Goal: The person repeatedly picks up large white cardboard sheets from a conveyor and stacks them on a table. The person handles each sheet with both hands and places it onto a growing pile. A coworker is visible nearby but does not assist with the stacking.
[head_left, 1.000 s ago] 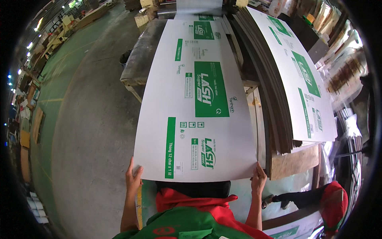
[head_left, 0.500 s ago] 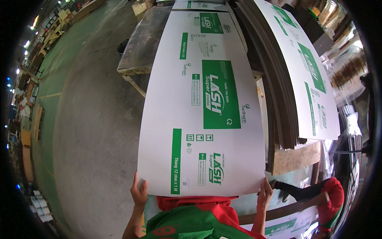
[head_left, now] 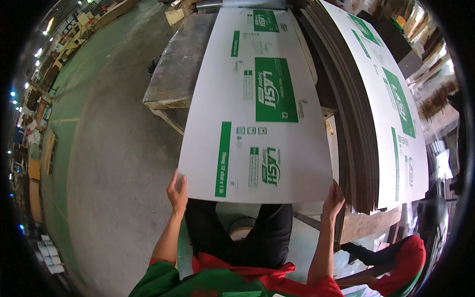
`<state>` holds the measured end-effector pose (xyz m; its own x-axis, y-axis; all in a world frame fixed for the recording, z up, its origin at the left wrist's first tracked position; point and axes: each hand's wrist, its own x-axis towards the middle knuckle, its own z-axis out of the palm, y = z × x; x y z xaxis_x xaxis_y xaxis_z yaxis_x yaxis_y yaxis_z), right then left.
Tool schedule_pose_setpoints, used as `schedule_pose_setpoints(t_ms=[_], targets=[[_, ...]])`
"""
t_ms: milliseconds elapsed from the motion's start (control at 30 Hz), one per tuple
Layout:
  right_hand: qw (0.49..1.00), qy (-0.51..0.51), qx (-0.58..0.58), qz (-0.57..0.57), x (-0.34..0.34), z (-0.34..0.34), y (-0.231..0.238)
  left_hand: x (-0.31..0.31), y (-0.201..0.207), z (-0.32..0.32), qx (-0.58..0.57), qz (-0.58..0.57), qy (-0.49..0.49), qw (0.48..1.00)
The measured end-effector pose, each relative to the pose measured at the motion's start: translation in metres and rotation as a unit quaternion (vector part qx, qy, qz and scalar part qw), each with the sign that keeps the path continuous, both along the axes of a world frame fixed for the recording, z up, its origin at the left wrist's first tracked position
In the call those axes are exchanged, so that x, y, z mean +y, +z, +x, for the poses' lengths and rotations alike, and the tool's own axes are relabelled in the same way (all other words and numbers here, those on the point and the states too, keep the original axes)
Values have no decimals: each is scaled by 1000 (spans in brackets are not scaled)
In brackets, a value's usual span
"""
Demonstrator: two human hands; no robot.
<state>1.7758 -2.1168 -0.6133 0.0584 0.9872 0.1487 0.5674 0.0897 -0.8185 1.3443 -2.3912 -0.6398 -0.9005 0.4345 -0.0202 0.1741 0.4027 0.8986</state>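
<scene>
A long white cardboard sheet (head_left: pixel 208 148) with green printing stretches away from me, its near edge above my lap. At its near left corner my left hand (head_left: pixel 177 194) grips the edge, thumb and fingers closed on it. My right hand (head_left: pixel 334 200) pinches the near right corner the same way. The far end of the sheet lies close to a metal roller (head_left: pixel 242 4) at the top of the view. Both my arms reach forward, and the sheet hides most of what supports it.
To the right stands a tall stack of cardboard sheets (head_left: pixel 410 163) on a wooden support (head_left: pixel 368 228). A dark-topped table (head_left: pixel 173 69) is left of my sheet. At the lower right another person in a red and green shirt (head_left: pixel 408 257) bends over. Grey floor (head_left: pixel 114 148) lies to the left.
The cardboard sheet has slid away from me toward the roller, with both hands still gripping its near corners. My arms have stretched forward, and my legs now show below the sheet.
</scene>
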Motion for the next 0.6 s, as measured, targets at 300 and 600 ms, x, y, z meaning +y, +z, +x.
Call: schedule_pose_setpoints(t_ms=[300, 600], targets=[[981, 86, -173, -28, 30, -52, 69, 113, -9, -73, 78, -153, -61, 983], [856, -54, -436, 271, -33, 156, 119, 75, 11, 115, 218, -19, -316, 923]])
